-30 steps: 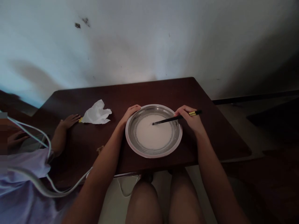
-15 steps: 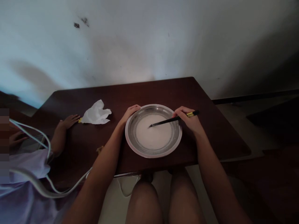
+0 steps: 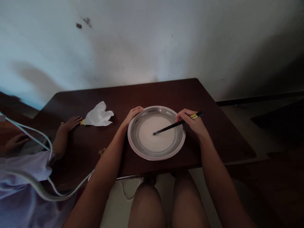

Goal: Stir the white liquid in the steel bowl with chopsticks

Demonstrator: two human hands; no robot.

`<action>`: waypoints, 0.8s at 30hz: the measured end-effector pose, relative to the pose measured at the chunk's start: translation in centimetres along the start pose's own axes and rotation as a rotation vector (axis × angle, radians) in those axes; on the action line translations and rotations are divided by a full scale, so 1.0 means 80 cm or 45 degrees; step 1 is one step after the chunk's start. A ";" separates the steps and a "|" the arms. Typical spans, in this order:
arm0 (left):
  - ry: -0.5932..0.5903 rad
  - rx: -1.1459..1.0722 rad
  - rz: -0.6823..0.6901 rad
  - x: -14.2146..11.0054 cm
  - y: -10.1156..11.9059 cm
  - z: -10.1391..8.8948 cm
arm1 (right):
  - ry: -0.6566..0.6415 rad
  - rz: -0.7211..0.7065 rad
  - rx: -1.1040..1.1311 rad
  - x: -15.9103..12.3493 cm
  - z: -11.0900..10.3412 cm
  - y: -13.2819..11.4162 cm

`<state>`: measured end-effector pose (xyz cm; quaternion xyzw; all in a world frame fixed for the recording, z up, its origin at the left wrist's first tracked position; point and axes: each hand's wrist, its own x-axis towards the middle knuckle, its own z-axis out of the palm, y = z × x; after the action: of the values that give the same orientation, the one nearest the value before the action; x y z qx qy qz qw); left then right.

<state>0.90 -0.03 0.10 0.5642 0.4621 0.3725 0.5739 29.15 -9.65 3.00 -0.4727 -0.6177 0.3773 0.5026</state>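
Observation:
A wide stainless steel bowl (image 3: 134, 134) stands at the near part of the table, with a milky white liquid (image 3: 148, 126) in its bottom. My left hand (image 3: 133, 114) grips the bowl's far-left rim, fingers over the edge and the thumb side hidden. In my right hand (image 3: 190, 118), at the bowl's right rim, are black chopsticks (image 3: 167, 127) with gold bands. They slant down to the left, and their tips dip into the liquid. I cannot clearly tell the two sticks apart.
A crumpled white plastic bag (image 3: 98, 115) lies on the dark brown table (image 3: 142, 95), left of the bowl. Another person's hand (image 3: 72, 123) rests beside it. White cables (image 3: 45, 196) loop at the lower left. A wall (image 3: 142, 41) stands behind the table.
The chopstick tips have shifted slightly toward me within the white liquid. My left hand and the bowl stay as they were.

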 end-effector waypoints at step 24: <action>0.021 0.010 0.018 0.001 -0.001 0.000 | 0.009 0.021 0.041 0.001 -0.001 0.003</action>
<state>0.93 0.07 0.04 0.5666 0.4641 0.3793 0.5654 29.26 -9.55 2.81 -0.4710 -0.6058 0.3897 0.5092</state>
